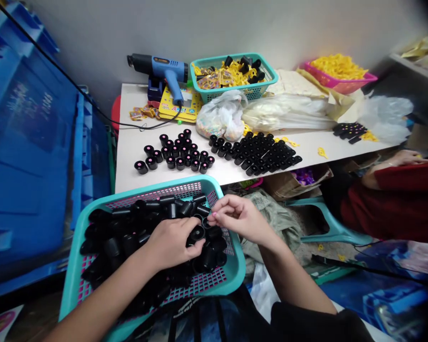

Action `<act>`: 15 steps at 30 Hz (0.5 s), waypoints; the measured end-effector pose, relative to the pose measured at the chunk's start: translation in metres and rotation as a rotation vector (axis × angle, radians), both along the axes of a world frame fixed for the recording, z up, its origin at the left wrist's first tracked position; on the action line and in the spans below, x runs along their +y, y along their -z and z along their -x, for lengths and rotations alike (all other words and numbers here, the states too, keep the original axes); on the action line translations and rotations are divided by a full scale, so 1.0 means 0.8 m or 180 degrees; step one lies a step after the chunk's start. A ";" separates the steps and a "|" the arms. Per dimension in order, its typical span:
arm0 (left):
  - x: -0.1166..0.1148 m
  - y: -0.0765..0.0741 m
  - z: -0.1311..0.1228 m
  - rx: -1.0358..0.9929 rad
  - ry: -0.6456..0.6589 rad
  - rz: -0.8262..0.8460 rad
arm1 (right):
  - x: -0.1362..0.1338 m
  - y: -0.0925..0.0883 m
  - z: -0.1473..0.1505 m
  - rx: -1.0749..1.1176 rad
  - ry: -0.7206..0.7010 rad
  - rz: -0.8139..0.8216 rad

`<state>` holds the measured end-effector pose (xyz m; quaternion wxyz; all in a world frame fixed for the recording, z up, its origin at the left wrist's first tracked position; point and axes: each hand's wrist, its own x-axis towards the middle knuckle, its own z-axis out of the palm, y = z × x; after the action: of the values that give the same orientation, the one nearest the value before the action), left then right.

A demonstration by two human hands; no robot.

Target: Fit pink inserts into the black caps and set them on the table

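Note:
My left hand [176, 242] is closed around a black plastic cylinder [197, 232], its round end turned up, above a teal basket [235, 266]. Just right of it, my right hand [240, 216] pinches a tiny pink piece [214, 214] between thumb and forefinger. The two hands are close together but apart. Many more black cylinders [114, 247] lie jumbled in the basket beneath them. On the white table, a group of black cylinders [180, 163] stands upright with pink dots on top. Beside these, a dense block of black cylinders [260, 152] stands in rows.
A blue heat gun [160, 66] rests at the back left of the table [128, 104]. Behind the cylinders are a teal basket of yellow parts [267, 76], plastic bags [223, 116] and a pink basket [342, 85]. A person in a dark red top [395, 204] sits at the right.

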<state>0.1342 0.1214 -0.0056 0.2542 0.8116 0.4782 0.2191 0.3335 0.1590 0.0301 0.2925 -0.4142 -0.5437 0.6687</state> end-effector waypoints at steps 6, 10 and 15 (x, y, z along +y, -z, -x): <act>-0.008 -0.021 0.001 -0.0065 -0.0378 -0.0495 | -0.020 -0.008 0.016 -0.0536 -0.0282 -0.1128; -0.005 -0.027 0.003 0.0151 -0.0303 -0.1026 | -0.025 -0.007 0.027 -0.0705 -0.0291 -0.1209; -0.004 -0.028 0.005 0.0843 -0.0099 -0.2017 | -0.027 -0.001 0.034 -0.0462 -0.0253 -0.0823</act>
<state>0.1305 0.1183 0.0170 -0.0782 0.8642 0.4276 0.2533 0.3064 0.1377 0.0312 0.2767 -0.3985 -0.6610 0.5725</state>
